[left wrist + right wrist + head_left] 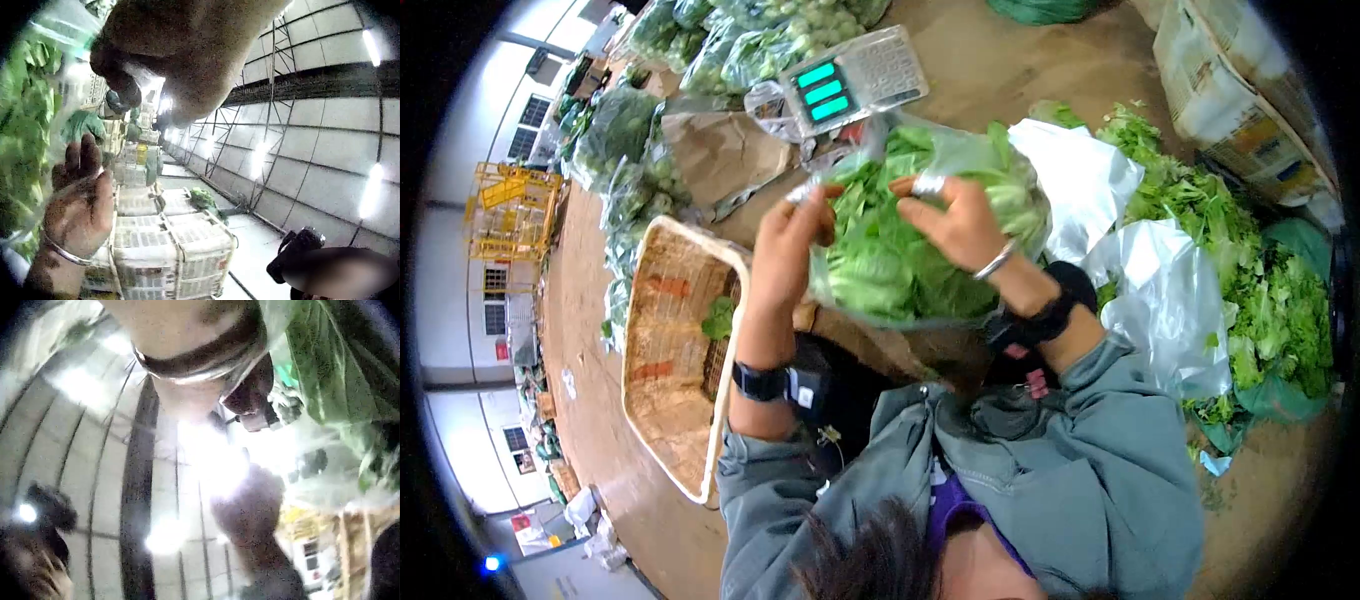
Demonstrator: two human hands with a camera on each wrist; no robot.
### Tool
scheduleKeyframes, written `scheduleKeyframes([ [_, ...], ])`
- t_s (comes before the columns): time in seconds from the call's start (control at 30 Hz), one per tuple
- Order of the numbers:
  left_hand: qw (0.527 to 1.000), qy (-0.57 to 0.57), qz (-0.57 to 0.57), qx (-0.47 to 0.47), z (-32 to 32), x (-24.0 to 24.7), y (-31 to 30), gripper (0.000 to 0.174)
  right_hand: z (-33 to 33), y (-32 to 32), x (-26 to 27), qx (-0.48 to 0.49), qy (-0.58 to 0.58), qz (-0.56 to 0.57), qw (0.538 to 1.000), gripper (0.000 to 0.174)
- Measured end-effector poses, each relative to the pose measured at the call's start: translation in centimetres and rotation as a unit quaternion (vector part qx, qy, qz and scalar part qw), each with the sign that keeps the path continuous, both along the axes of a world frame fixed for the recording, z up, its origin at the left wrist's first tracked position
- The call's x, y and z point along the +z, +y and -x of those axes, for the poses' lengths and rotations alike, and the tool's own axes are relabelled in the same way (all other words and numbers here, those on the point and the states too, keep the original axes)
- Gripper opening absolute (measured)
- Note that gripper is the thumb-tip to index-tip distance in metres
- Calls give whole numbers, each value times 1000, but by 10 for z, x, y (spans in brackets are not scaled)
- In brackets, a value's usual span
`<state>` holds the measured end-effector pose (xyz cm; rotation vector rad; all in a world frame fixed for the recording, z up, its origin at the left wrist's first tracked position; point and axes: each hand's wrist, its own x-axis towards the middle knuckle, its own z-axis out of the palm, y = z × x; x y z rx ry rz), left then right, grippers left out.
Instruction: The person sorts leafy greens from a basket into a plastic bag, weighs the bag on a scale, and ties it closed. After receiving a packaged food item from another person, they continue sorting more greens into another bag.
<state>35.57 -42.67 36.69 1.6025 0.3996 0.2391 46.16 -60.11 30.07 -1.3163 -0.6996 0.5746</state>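
Note:
A clear plastic bag filled with leafy green lettuce (890,250) lies in front of the person in the head view. Over its left side is my left hand (785,240), fingers bent, with a gap between index finger and thumb. My right hand (960,225) is over the upper right part, its index finger and thumb apart and aimed at the left hand. Both index fingers carry a white wrapping. In the left wrist view the right hand (81,206) shows loosely bent fingers beside the bagged leaves (28,125). Leaves (344,369) fill the right wrist view's upper right.
Beyond the bag sits a lit digital scale (855,80). To the left stands a basket (665,400) with a leaf inside. White plastic bags (1165,300) and loose lettuce (1265,310) lie at right, near a crate (1230,90). Bagged vegetables (620,130) line the upper left.

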Motion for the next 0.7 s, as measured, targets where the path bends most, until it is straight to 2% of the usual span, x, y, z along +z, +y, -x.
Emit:
scheduleKeyframes([
  [0.03, 1000, -2, -1, 2, 3, 2, 5, 32, 7, -4, 16, 61, 45, 4, 997, 26],
  [0.07, 997, 29, 64, 20, 0, 3, 4, 34, 8, -1, 12, 61, 43, 5, 997, 26],
  [0.1, 989, 60, 128, 37, -3, 1, 2, 36, 8, 6, 4, 70, -7, -9, 998, 34],
  [0.13, 992, 41, 119, -26, -3, -8, 1, 33, 8, 14, -1, 75, -59, -23, 995, 42],
  [0.17, 998, 36, -20, -56, -6, 3, -30, 33, 2, 14, 1, 165, 28, 48, 985, 46],
  [0.2, 992, 45, -33, -115, -13, -8, -49, 32, -9, 17, -6, 259, -11, 88, 962, 43],
  [0.23, 942, 32, -274, -191, -25, -18, -52, 38, -1, 13, -19, 208, 14, 17, 978, 37],
  [0.27, 887, 35, -432, -160, -26, -12, -63, 44, 7, 9, -27, 150, 34, -58, 986, 32],
  [0.3, 831, -9, -527, -178, -32, -19, -67, 45, 17, 4, -23, 141, 30, -50, 988, 32],
  [0.33, 764, -55, -614, -191, -37, -26, -68, 47, 26, 0, -16, 131, 127, -60, 981, 28],
  [0.37, 766, -67, -608, -196, -40, -22, -70, 47, 30, -1, -11, 116, 221, -72, 966, 25],
  [0.4, 745, -33, -635, -204, -41, -14, -69, 46, 28, 4, -22, 105, 217, -67, 968, 25],
  [0.43, 721, 1, -660, -211, -42, -10, -66, 45, 23, 11, -44, 40, 11, -86, 995, 21],
  [0.47, 723, -5, -655, -220, -40, -12, -52, 45, 21, 14, -58, -25, -191, -98, 976, 17],
  [0.5, 827, -4, -534, -174, -40, -14, -29, 42, 13, 8, -37, 97, 218, -88, 967, 15],
  [0.53, 909, -2, -397, -126, -39, -17, -10, 42, 11, 5, -24, 89, 216, -84, 969, 15],
  [0.6, 907, -228, -350, -52, -33, -35, 20, 58, 8, 9, -9, 30, 231, -40, 972, 14],
  [0.63, 901, -289, -302, -113, -35, -60, 15, 71, 7, 14, -13, 7, 225, -55, 973, 14],
  [0.67, 901, -296, -297, -110, -31, -65, 8, 71, 9, 15, -10, 6, 219, -49, 975, 14],
  [0.7, 881, -252, -364, -166, -26, -69, 1, 70, 11, 17, -5, -1, 183, -27, 983, 14],
])
